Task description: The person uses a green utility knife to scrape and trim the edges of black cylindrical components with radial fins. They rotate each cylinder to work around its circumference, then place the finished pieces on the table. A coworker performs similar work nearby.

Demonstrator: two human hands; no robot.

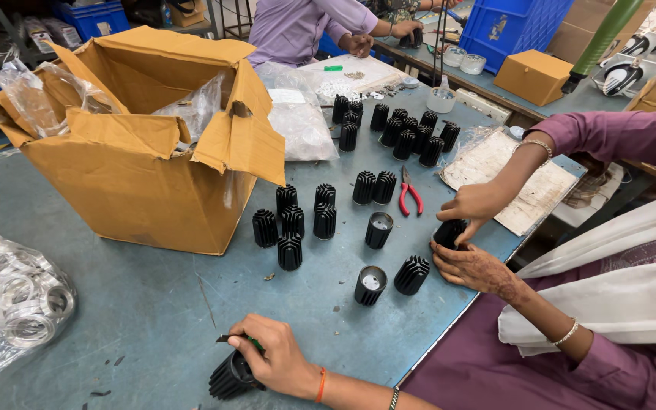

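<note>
On the blue table [153, 311], at the near edge, one of the person's own hands [279, 363] curls over a black finned heat sink [231, 377] and pinches a thin green-handled tool [241, 339]. Which hand it is cannot be told; the other is out of view. The heat sink lies tipped, its long axis pointing down-left.

Bare blue-grey worktop [138, 319] lay open between the torn brown cardboard box [146, 159] and the near edge. To the right, loose black finned metal cylinders [298, 224] stood scattered, with narrow gaps between them. Red-handled pliers [410, 196] and a co-worker's two hands [472, 235] blocked the far right edge, and a clear bag of silver rings [13, 300] crowded the left
</note>
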